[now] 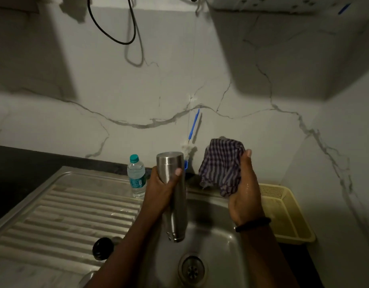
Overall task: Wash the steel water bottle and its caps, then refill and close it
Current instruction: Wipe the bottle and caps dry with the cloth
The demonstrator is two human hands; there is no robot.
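Bottle [175, 196] inverted over sink [219, 242] in left hand [160, 188], cloth [221, 165] in right hand [245, 196]

Dim rm; veined marble wall [117, 96], black cable [115, 36], dark countertop [17, 163].

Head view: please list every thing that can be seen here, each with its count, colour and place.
steel bottle: one, silver, held upside down above the sink
checked cloth: one, purple and white, bunched in the right hand
plastic water bottle: one, clear, teal cap, upright behind the drainboard
black cap: one, on the drainboard
sink: one, steel, ribbed drainboard on its left
basket: one, yellow, right of the sink
brush: one, blue handle, against the wall
cable: one, black, on the wall
left hand: grips the steel bottle
right hand: holds the checked cloth
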